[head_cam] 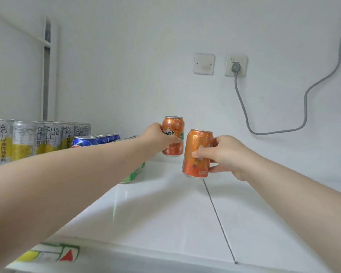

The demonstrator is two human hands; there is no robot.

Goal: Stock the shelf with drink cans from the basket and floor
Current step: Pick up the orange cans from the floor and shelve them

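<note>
Two orange Mirinda cans are over the white shelf [165,209]. My left hand [158,137] grips the far orange can [174,127], which stands upright near the back wall. My right hand [226,154] grips the near orange can [195,148], held slightly tilted just in front and to the right of the other. Whether the near can's base touches the shelf I cannot tell. My left forearm hides most of a row of green cans [131,177].
Tall silver-and-yellow cans [22,140] fill the shelf's left end, with a row of blue cans [85,141] beside them. A seam [219,219] runs across the shelf. On the wall are a switch plate [204,64] and a socket with a grey cable [303,107]. Labels [53,253] line the front edge.
</note>
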